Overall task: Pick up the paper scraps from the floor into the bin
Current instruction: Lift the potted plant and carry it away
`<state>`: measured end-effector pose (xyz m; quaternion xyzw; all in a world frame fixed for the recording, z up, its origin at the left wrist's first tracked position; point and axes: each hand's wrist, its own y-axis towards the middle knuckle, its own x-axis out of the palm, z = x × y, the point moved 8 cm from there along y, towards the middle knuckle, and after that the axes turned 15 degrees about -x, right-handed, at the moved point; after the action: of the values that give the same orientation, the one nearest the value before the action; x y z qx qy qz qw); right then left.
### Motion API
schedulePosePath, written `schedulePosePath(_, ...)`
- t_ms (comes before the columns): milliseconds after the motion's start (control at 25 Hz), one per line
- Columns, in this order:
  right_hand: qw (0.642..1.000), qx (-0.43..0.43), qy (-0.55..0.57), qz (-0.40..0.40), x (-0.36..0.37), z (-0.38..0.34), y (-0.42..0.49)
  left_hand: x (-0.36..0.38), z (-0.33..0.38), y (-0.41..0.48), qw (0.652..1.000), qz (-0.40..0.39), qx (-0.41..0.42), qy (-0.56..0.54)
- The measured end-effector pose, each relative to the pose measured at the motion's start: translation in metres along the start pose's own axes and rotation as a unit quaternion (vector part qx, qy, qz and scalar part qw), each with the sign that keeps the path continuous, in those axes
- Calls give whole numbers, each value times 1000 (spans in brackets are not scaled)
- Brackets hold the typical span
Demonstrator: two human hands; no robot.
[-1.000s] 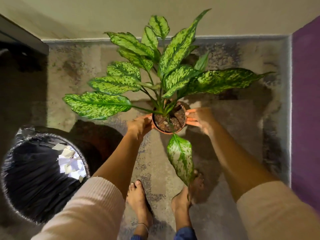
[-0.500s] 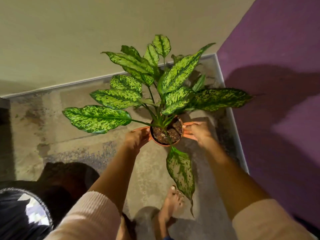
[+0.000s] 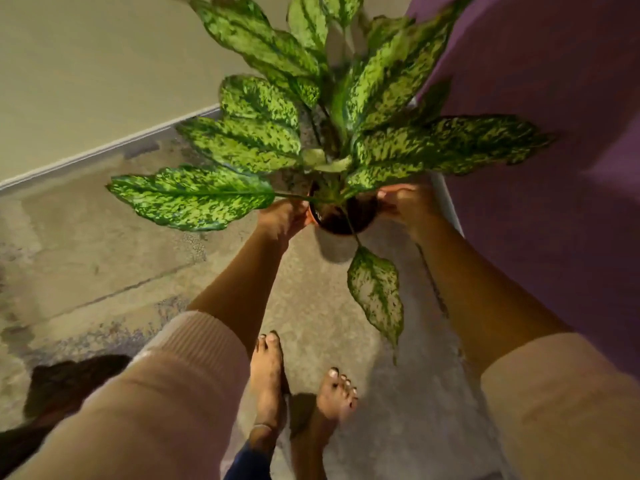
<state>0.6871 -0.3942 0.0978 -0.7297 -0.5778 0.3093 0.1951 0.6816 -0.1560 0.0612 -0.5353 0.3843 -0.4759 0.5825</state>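
Observation:
I carry a potted plant with large speckled green leaves (image 3: 242,140) in a small terracotta pot (image 3: 341,220). My left hand (image 3: 282,218) grips the pot's left side and my right hand (image 3: 401,202) grips its right side. The pot hangs above the floor near the corner where the cream wall meets the purple wall. No paper scraps and no bin show in this view.
Mottled grey-beige floor (image 3: 104,244) spreads to the left. A cream wall (image 3: 86,64) with a skirting runs along the back, a purple wall (image 3: 554,168) on the right. My bare feet (image 3: 266,372) stand below the pot. A dark shape (image 3: 62,386) lies at the lower left.
I have turned and stepped right toward the purple wall, carrying the plant closer to the corner. The black-lined bin with white paper has slid out of view at the lower left.

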Motion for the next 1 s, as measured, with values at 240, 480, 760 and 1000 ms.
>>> schedulePosePath(240, 996, 2, 78, 33, -12, 10, 52, 42, 35, 24, 997, -8, 49, 64)
schedulePosePath(480, 999, -17, 21, 28, -11, 18, 87, 50, 34, 48, 991, -37, 66, 114)
schedulePosePath(760, 999, -15, 34, 31, -6, 14, 93, 35, 21, 57, 996, -30, 67, 45)
schedulePosePath(1000, 997, -36, -46, -42, 12, 22, 80, 9, 1, 45, 997, 3, 67, 22)
